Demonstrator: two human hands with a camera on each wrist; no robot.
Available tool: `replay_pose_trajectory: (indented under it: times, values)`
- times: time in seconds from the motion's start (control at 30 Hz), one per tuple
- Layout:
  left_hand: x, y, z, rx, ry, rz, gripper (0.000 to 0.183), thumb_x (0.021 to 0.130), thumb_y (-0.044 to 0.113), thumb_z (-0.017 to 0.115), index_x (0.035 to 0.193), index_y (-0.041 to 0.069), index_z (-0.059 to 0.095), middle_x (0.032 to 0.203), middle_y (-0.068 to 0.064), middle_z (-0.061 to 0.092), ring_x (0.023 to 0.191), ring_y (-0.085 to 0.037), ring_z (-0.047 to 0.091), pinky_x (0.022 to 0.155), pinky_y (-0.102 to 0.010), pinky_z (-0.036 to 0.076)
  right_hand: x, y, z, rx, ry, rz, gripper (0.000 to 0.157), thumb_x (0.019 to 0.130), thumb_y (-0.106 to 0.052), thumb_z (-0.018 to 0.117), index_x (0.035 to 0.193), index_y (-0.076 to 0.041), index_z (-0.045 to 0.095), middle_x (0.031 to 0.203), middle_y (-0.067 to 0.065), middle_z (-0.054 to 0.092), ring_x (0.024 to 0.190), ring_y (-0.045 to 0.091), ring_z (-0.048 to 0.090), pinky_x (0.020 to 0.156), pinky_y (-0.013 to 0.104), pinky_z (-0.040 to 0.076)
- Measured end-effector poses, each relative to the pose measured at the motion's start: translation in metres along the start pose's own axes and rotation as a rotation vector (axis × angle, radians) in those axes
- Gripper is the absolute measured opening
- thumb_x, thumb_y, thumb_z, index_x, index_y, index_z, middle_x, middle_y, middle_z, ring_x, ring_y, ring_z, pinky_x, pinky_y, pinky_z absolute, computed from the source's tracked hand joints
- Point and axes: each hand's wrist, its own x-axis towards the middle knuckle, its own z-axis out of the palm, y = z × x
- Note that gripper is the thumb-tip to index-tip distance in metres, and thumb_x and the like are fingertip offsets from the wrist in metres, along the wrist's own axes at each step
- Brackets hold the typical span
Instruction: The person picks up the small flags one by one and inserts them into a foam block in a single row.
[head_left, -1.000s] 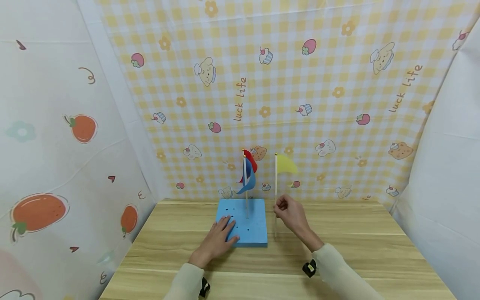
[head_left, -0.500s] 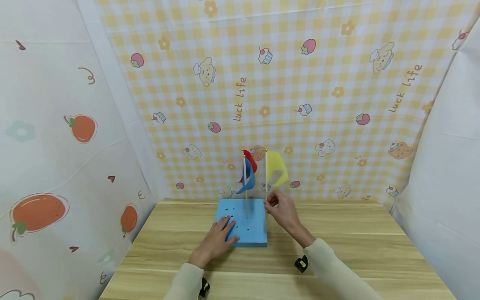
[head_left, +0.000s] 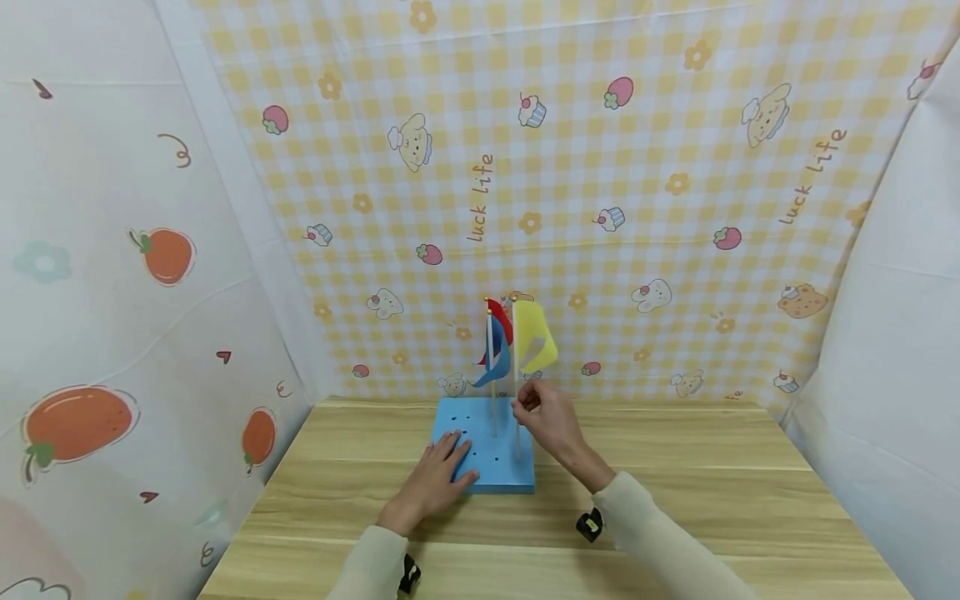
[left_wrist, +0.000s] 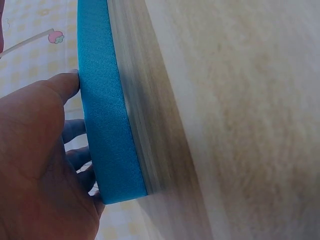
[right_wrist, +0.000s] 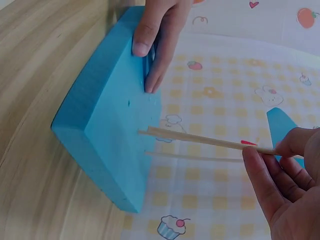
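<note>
My right hand (head_left: 551,421) pinches the stick of a yellow flag (head_left: 534,333) between thumb and fingertips, holding it upright over the right part of a blue foam block (head_left: 506,475). In the right wrist view the lower end of the wooden stick (right_wrist: 200,138) is close over the block's face. My left hand (head_left: 438,479) lies on the left part of the block with fingers spread. From the left wrist view, its thumb and fingers rest on the block's top beside the thick edge (left_wrist: 107,110). A blue flag (head_left: 498,358) and a red flag (head_left: 501,321) stand upright in the block.
Several small holes dot the block's top, such as a hole (head_left: 497,459) near the front. The block sits on a wood-grain table (head_left: 675,483). A yellow checked cloth (head_left: 600,167) hangs behind, and white printed sheets stand at both sides.
My right hand has moved left with the yellow flag, from beside the block to over its right part. The left hand and the other two flags have stayed in place.
</note>
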Motion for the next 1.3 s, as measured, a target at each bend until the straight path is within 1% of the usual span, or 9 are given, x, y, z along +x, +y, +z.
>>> replay_pose_trajectory:
  times: [0.17, 0.37, 0.53, 0.63, 0.73, 0.87, 1.17, 1.3]
  values:
    - [0.000, 0.000, 0.000, 0.005, -0.001, -0.001, 0.064, 0.108, 0.042, 0.061, 0.158, 0.004, 0.050, 0.170, -0.023, 0.037, 0.161, -0.044, 0.029, 0.130, -0.066, 0.025, 0.001, -0.005, 0.005, -0.003, -0.014, 0.006, 0.010, 0.093, -0.005, 0.080, 0.093, -0.007, 0.070, 0.084, 0.003, 0.072, 0.075, 0.012, 0.068, 0.065, 0.018, 0.058]
    - [0.001, -0.001, 0.000, 0.000, -0.001, 0.002, 0.064, 0.109, 0.042, 0.060, 0.158, 0.003, 0.050, 0.170, -0.024, 0.036, 0.161, -0.045, 0.029, 0.129, -0.067, 0.024, 0.001, -0.007, 0.013, -0.013, -0.024, -0.032, 0.010, 0.094, -0.005, 0.079, 0.094, -0.006, 0.069, 0.085, 0.004, 0.071, 0.076, 0.013, 0.068, 0.067, 0.022, 0.060]
    - [0.001, -0.002, 0.001, 0.001, -0.004, 0.001, 0.064, 0.109, 0.043, 0.060, 0.159, 0.004, 0.050, 0.171, -0.023, 0.036, 0.162, -0.044, 0.028, 0.129, -0.067, 0.024, 0.002, -0.003, 0.022, 0.012, -0.028, -0.054, 0.009, 0.093, -0.003, 0.079, 0.093, -0.006, 0.071, 0.084, 0.004, 0.073, 0.075, 0.014, 0.070, 0.068, 0.025, 0.062]
    - [0.002, -0.002, 0.001, 0.003, -0.003, 0.002, 0.064, 0.108, 0.043, 0.061, 0.158, 0.004, 0.050, 0.171, -0.023, 0.036, 0.161, -0.044, 0.028, 0.129, -0.067, 0.025, 0.003, -0.001, 0.027, 0.014, -0.025, -0.081, 0.009, 0.092, -0.002, 0.079, 0.092, -0.005, 0.071, 0.084, 0.005, 0.074, 0.075, 0.015, 0.072, 0.068, 0.026, 0.063]
    - [0.002, -0.003, 0.002, 0.005, 0.000, 0.002, 0.064, 0.108, 0.043, 0.061, 0.158, 0.004, 0.051, 0.170, -0.023, 0.037, 0.161, -0.044, 0.029, 0.129, -0.067, 0.025, 0.003, 0.001, 0.032, 0.011, -0.029, -0.096, 0.009, 0.092, -0.001, 0.078, 0.092, -0.005, 0.071, 0.084, 0.005, 0.073, 0.075, 0.015, 0.072, 0.068, 0.024, 0.062]
    - [0.002, -0.003, 0.002, 0.007, 0.002, 0.001, 0.064, 0.108, 0.043, 0.061, 0.158, 0.004, 0.051, 0.170, -0.023, 0.037, 0.161, -0.044, 0.029, 0.129, -0.067, 0.025, 0.003, 0.002, 0.036, -0.003, -0.041, -0.099, 0.008, 0.092, -0.001, 0.078, 0.093, -0.005, 0.070, 0.085, 0.005, 0.073, 0.076, 0.015, 0.073, 0.067, 0.021, 0.061]
    - [0.002, -0.004, 0.002, 0.008, -0.005, 0.006, 0.064, 0.108, 0.043, 0.061, 0.159, 0.004, 0.050, 0.170, -0.022, 0.037, 0.161, -0.045, 0.029, 0.129, -0.068, 0.025, 0.001, 0.008, 0.045, -0.050, -0.059, -0.100, 0.010, 0.093, -0.002, 0.078, 0.093, -0.007, 0.070, 0.085, 0.002, 0.073, 0.077, 0.014, 0.073, 0.066, 0.020, 0.060]
    - [0.003, -0.004, 0.002, 0.006, -0.004, 0.004, 0.064, 0.109, 0.043, 0.060, 0.159, 0.004, 0.050, 0.171, -0.022, 0.036, 0.161, -0.045, 0.029, 0.129, -0.068, 0.025, -0.001, 0.011, 0.048, -0.044, -0.069, -0.113, 0.013, 0.092, -0.002, 0.079, 0.092, -0.009, 0.067, 0.084, 0.002, 0.072, 0.077, 0.013, 0.073, 0.068, 0.023, 0.062]
